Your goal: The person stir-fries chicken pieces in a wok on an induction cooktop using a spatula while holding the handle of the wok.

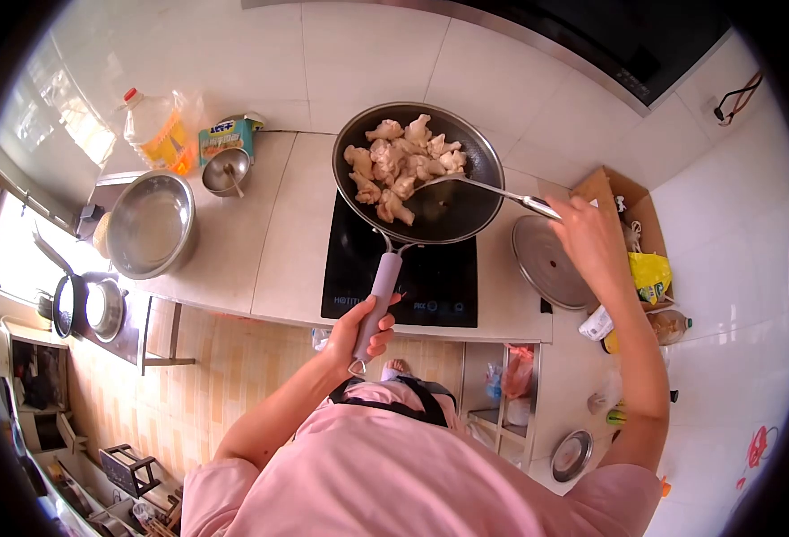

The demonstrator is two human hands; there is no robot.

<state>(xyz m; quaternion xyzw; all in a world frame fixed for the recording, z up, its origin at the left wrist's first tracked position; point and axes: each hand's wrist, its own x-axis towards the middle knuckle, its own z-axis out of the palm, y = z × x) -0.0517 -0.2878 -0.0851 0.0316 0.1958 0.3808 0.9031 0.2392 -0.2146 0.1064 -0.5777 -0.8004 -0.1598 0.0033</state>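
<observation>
My left hand [364, 331] is wrapped round the lilac handle of a dark frying pan [448, 219], which is over the black induction cooktop [400, 286]. Pale chicken pieces [403, 161], which look like drumettes, are heaped mostly in the pan's left and upper part. In my right hand [584, 234] is the handle of a metal spatula [502, 191], gripped at its end. The spatula's head reaches into the pan at the right edge of the chicken, partly hidden by the pieces. A round lid [551, 259] lies on the counter below my right wrist.
Left on the counter are a large steel bowl [152, 224], a small metal bowl [226, 172], an oil bottle [157, 134] and a teal box [227, 139]. At right, a cardboard box [598, 190] holds packets, with a yellow bag [650, 276] beside it. A range hood [591, 72] hangs above.
</observation>
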